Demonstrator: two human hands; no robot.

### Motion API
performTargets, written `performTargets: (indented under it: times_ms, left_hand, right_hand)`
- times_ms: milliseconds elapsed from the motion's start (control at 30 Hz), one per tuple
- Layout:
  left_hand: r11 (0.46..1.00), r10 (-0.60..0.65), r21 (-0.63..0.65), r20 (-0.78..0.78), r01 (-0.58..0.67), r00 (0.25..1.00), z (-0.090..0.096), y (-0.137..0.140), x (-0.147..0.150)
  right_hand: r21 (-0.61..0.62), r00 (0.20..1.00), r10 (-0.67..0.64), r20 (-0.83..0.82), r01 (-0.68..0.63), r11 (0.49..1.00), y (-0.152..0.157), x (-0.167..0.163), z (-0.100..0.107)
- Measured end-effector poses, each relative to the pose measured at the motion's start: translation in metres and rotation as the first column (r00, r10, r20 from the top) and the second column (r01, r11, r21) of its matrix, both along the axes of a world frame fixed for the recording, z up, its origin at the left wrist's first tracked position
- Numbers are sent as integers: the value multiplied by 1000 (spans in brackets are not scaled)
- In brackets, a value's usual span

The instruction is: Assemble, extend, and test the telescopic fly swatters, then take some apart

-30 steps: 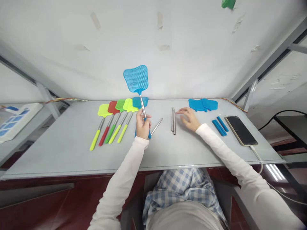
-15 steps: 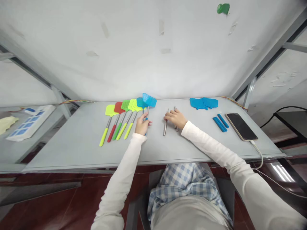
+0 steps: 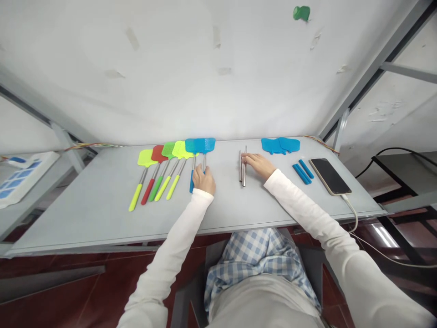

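My left hand (image 3: 204, 180) is closed over the handle of a blue fly swatter (image 3: 209, 145), whose head lies flat against another blue one (image 3: 190, 146) on its left. Its fingers hide most of that handle. Further left lie more fly swatters: a red one (image 3: 148, 186), a green one (image 3: 155, 188) and several yellow-green ones, among them the outermost (image 3: 135, 197). My right hand (image 3: 260, 165) pinches a metal tube (image 3: 244, 175) at its upper part. Other metal tubes (image 3: 240, 169) lie against it, partly hidden.
Two blue swatter heads (image 3: 289, 145) overlap at the back right of the grey table (image 3: 102, 218). Several blue handle sleeves (image 3: 302, 174) lie before them, left of a phone (image 3: 329, 176) with a white cable (image 3: 353, 212). A white wall rises behind the table.
The blue swatter under my left hand has come down flat beside the other blue one. My right hand has brought the separate metal tube against the others. The view has shifted slightly.
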State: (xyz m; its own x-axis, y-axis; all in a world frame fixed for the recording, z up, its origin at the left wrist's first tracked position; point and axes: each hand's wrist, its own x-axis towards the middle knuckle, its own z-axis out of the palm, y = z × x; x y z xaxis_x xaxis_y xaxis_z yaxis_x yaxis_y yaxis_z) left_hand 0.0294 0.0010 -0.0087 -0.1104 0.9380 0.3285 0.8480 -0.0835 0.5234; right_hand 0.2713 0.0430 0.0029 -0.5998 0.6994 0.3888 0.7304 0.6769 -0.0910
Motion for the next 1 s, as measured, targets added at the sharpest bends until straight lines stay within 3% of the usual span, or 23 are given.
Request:
performTargets:
  times_ms: [100,167,300,400,467,533,600,700,767,833,933,1000]
  left_hand:
    - [980,-164,126,63,155,984,14,-13,17]
    - [946,-313,143,191,289,930,22,-17,34]
    - [913,-335,-33,510,407,793,28,-5,68]
    - [804,-308,-127,746,581,590,31,11,84]
    - [741,-250,-99,878,664,409,33,20,91]
    - [734,-182,-38,951,678,250,34,26,95]
    - [762,-157,17,975,647,159,33,32,97]
    - [830,-194,75,968,552,160,25,40,97]
    - [870,-209,103,963,482,171,18,43,94]
    - [894,-202,123,969,432,141,11,45,91]
    - [913,-167,136,985,384,47,4,45,86]
    - [922,-134,125,991,366,-3,1,45,85]
  right_hand:
    - [-19,998,12,-63,-13,1000,-1,0,1]
    - [-11,993,12,-120,-13,1000,-3,-3,4]
    - [41,984,10,-177,-2,999,-11,-6,15]
    - [101,985,-20,-172,38,994,-21,7,27]
    - [133,972,-150,-181,175,976,-29,27,34]
    - [114,908,-389,-157,408,906,-39,53,38]
    - [42,798,-602,17,601,798,-51,79,37]
    - [4,624,-727,284,758,652,-71,108,27]
    - [11,587,-734,342,778,628,-80,115,19]
    - [-6,629,-694,351,742,670,-85,113,15]
    - [-66,797,-534,281,572,818,-83,106,12]
    - [-37,858,-478,189,493,869,-79,102,10]
